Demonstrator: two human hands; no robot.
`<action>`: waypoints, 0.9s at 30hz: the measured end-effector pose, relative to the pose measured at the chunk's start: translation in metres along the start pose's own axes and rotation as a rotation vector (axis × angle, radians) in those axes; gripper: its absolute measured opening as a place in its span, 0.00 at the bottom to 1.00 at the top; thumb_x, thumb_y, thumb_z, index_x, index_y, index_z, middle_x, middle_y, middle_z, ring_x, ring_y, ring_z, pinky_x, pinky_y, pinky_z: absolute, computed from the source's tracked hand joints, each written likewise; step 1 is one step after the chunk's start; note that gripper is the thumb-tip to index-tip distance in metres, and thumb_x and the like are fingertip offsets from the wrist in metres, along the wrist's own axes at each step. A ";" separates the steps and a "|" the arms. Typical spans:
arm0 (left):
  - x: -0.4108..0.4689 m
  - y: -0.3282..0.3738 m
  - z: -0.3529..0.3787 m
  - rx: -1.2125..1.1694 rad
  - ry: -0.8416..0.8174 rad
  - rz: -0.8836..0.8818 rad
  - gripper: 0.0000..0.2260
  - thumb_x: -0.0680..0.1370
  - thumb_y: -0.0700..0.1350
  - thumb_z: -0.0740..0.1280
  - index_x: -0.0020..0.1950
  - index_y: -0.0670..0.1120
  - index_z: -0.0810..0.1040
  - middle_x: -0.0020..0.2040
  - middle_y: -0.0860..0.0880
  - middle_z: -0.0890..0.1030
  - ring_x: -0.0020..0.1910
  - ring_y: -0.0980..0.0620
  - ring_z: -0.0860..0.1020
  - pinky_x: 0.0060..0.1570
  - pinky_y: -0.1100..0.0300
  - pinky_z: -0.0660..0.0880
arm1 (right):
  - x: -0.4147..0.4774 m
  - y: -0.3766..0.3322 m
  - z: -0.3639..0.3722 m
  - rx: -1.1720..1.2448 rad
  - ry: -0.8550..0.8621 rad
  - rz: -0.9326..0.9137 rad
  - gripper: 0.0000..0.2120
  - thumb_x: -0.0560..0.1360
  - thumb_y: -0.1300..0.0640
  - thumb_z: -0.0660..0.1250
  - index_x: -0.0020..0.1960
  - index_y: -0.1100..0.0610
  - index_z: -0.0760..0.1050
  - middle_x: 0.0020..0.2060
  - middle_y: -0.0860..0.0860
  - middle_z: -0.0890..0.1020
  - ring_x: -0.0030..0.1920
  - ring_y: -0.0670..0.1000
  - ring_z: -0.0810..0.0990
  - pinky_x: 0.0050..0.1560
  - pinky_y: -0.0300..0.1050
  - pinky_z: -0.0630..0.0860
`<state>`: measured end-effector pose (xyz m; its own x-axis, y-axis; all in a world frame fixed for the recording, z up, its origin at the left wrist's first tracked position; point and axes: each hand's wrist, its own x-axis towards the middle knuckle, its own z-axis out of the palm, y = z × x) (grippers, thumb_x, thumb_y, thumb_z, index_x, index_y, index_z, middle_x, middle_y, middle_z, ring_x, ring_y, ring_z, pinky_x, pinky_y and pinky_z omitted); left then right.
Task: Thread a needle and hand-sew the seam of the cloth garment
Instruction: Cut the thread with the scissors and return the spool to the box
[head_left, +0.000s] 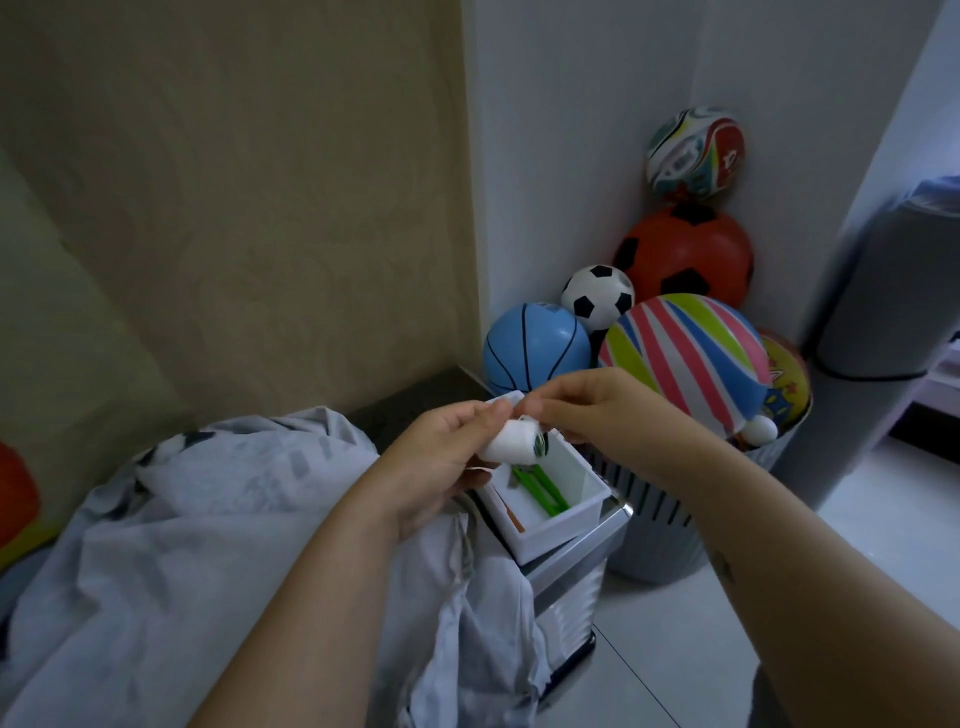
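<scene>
the left hand (441, 457) holds a white roll of thread (511, 447). its fingers are curled round the roll, and the thumb presses on top. the roll is up in the air, in the middle of the scene, just above the far end of a white box (563, 532). one end of the roll shows a bit of green.

the right hand (587, 410) comes in from the right. its thumb and first finger are closed in a pinch at the top edge of the roll. the thread end is too thin to see, so i cannot tell if it is in the pinch.

the white box is open. a green thing (540, 491) lies inside it. the box sits on a shiny silver stand (566, 582).

the cloth (208, 519) is pale grey with darker marks. it lies in a heap on the left, near the person, and one part hangs down by the silver stand. the left arm is over it.

on the right, by the white wall, there is a grey basket (660, 525) full of balls. a blue ball (535, 348) and a striped ball (685, 358) are nearest. a black and white ball (597, 296) and an orange ball (685, 254) are farther back.
</scene>
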<state>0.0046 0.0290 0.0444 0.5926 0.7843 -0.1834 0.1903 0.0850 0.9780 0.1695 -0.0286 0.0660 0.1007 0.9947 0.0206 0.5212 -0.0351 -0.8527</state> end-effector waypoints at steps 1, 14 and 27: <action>0.000 0.001 0.002 -0.113 -0.016 -0.032 0.19 0.69 0.58 0.66 0.51 0.47 0.81 0.45 0.48 0.79 0.42 0.54 0.76 0.40 0.61 0.76 | -0.001 0.003 -0.001 0.097 -0.016 0.040 0.06 0.77 0.53 0.64 0.45 0.48 0.80 0.40 0.47 0.82 0.42 0.47 0.77 0.50 0.41 0.75; 0.019 -0.007 0.031 -0.179 0.402 0.013 0.11 0.74 0.53 0.70 0.51 0.48 0.76 0.51 0.48 0.80 0.47 0.54 0.79 0.40 0.62 0.76 | 0.004 0.021 0.010 0.446 -0.022 0.280 0.07 0.76 0.58 0.65 0.53 0.56 0.78 0.45 0.51 0.82 0.44 0.48 0.78 0.49 0.41 0.78; 0.015 -0.022 0.011 0.857 0.334 0.052 0.04 0.79 0.50 0.63 0.48 0.52 0.77 0.45 0.54 0.80 0.44 0.56 0.78 0.49 0.57 0.78 | 0.023 0.034 0.049 -0.061 0.171 0.250 0.16 0.77 0.52 0.65 0.61 0.53 0.66 0.49 0.48 0.73 0.38 0.41 0.73 0.31 0.31 0.67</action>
<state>0.0178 0.0323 0.0196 0.3856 0.9223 0.0270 0.7633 -0.3353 0.5522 0.1484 -0.0021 0.0117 0.3701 0.9242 -0.0939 0.5117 -0.2872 -0.8098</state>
